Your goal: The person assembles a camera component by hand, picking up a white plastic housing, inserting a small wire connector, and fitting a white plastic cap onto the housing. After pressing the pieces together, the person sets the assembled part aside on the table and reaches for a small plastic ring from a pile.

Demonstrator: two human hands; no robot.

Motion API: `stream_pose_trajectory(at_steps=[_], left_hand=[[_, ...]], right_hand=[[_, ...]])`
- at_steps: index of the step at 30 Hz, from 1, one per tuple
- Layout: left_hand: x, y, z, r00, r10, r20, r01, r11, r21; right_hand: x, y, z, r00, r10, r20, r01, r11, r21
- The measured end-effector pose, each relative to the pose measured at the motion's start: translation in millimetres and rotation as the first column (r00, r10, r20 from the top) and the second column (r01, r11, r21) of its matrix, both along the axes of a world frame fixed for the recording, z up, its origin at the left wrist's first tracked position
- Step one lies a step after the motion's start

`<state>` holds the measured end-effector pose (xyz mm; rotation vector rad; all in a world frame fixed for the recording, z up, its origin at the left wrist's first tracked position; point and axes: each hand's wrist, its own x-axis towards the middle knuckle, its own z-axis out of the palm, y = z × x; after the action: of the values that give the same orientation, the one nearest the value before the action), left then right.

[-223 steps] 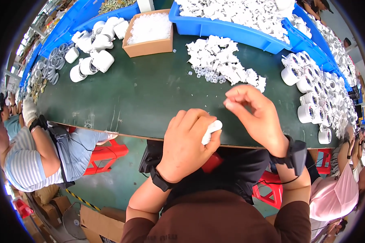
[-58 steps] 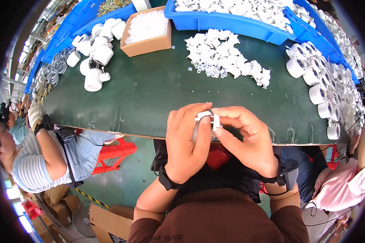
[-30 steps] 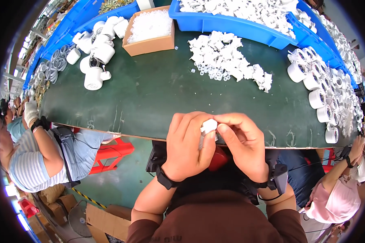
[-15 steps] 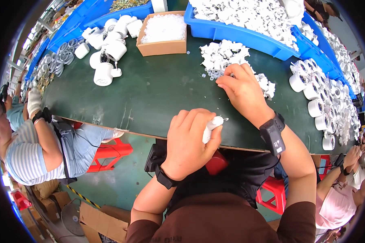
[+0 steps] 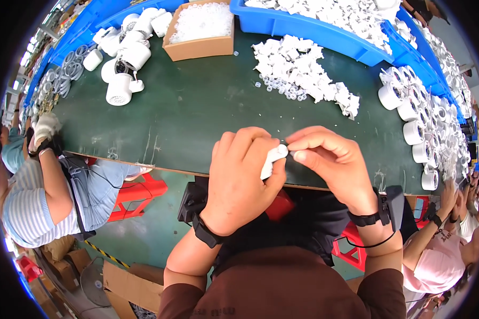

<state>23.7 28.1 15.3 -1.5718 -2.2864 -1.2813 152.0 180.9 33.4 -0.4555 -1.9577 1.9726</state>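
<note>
My left hand (image 5: 245, 181) is closed round a small white plastic part (image 5: 273, 161) with a rounded end, just above the table's near edge. Beside that rounded end, my right hand (image 5: 338, 165) pinches with thumb and forefinger. What the pinch holds is too small and blurred to make out. Farther up the table lies a heap of small white plastic pieces (image 5: 292, 61). Along its near left side are several small translucent rings (image 5: 287, 89).
A cardboard box of translucent pieces (image 5: 199, 52) stands at the far side, near a blue bin (image 5: 308, 38) of white parts. White round housings (image 5: 125, 87) lie left; more white cylinders (image 5: 410, 110) stand right. Co-workers sit at both sides, one near a red stool (image 5: 135, 196).
My right hand has come back from the translucent rings by the heap to the white part's end. My left hand still holds the part. The view has shifted slightly.
</note>
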Motion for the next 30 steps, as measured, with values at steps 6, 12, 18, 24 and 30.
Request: stream_pose_trajectory(at_steps=[6,12,18,24,30], left_hand=[[-4.0,0.4,-4.9,0.999,-0.025,-0.035,0.026,0.999,0.032],[-1.1,1.5,-6.4,0.998,-0.035,-0.043,0.037,0.998,0.042],[0.5,0.1,-12.2,0.999,0.028,-0.017,-0.027,0.996,0.088],[0.3,-2.7,-13.5,0.999,0.009,-0.033,-0.004,0.990,0.140],[-9.2,-1.2,-8.3,0.994,-0.083,-0.069,0.086,0.995,0.050]], right_hand=[[-10.4,-2.1,-6.8,0.997,0.052,0.049,-0.040,0.975,-0.219],[-16.0,0.0,-0.8,0.986,0.101,0.130,-0.054,0.945,-0.323],[-21.2,-11.9,-4.2,0.999,0.013,0.052,0.010,0.902,-0.432],[-15.7,-13.6,-8.9,0.999,0.002,0.047,0.017,0.917,-0.398],[-13.0,-22.3,-24.6,0.997,-0.076,0.016,0.078,0.971,-0.224]])
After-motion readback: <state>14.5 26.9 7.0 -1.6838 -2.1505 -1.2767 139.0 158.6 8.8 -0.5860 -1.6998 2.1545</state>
